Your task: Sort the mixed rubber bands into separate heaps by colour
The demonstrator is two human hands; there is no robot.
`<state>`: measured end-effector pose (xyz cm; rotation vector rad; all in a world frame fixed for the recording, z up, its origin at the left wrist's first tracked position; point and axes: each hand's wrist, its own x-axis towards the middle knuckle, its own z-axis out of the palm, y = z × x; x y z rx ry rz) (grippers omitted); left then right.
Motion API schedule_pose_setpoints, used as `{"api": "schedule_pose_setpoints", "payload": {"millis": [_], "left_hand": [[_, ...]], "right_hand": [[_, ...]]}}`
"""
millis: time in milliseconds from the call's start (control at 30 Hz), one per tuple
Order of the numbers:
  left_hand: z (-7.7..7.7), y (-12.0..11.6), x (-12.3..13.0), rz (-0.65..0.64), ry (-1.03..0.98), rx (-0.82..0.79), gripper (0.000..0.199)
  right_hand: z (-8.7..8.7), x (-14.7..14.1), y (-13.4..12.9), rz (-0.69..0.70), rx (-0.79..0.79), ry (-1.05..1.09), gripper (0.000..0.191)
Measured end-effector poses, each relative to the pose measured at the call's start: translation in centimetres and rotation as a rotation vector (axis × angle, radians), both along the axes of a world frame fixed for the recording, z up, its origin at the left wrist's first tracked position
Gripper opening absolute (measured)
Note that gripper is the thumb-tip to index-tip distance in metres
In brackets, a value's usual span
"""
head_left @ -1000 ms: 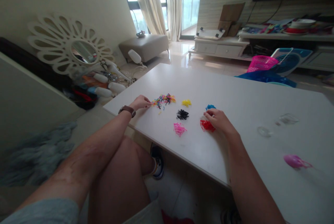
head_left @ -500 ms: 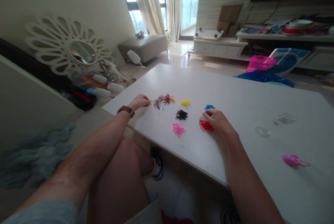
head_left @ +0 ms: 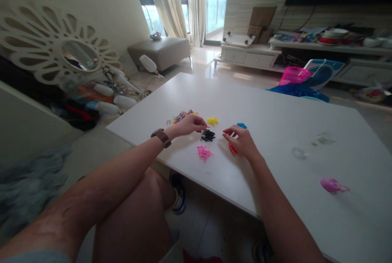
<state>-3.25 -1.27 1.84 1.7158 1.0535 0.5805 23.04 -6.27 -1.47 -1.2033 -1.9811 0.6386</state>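
Note:
My left hand point(head_left: 193, 124) pinches a small red rubber band point(head_left: 208, 127) above the pile of black rubber bands point(head_left: 208, 135). Behind that hand lies a mixed-colour pile point(head_left: 180, 117), partly covered by it. My right hand point(head_left: 240, 137) hovers a little to the right, thumb and fingers slightly apart, with nothing visible between them. Beneath it shows part of a red pile point(head_left: 232, 149). Just past its knuckles sits a blue pile point(head_left: 241, 125). Yellow bands point(head_left: 212, 121) lie beyond the black ones, and pink bands point(head_left: 204, 153) lie nearer to me.
On the right of the white table point(head_left: 275, 165) are a pink egg-shaped container point(head_left: 331, 185), a clear round piece point(head_left: 300, 153) and another clear piece point(head_left: 325, 138). A pink basket point(head_left: 294, 76) stands past the far edge. My legs are under the near edge.
My left hand has moved right from the mixed pile to over the black pile, carrying the red band. My right hand has shifted slightly left and its fingers have parted. The view has turned slightly right.

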Motion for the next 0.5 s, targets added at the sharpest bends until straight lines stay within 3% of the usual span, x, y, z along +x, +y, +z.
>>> {"api": "schedule_pose_setpoints", "payload": {"millis": [233,500], "left_hand": [[-1.2,0.1,3.0,-0.179,0.002,0.063,0.023],[-0.6,-0.2,3.6,-0.113,-0.075,-0.039,0.021]], "right_hand": [[0.1,-1.4,-0.7,0.043,0.009,0.106,0.018],[-0.3,-1.1,-0.4,-0.004,0.042,0.135,0.010]]}}
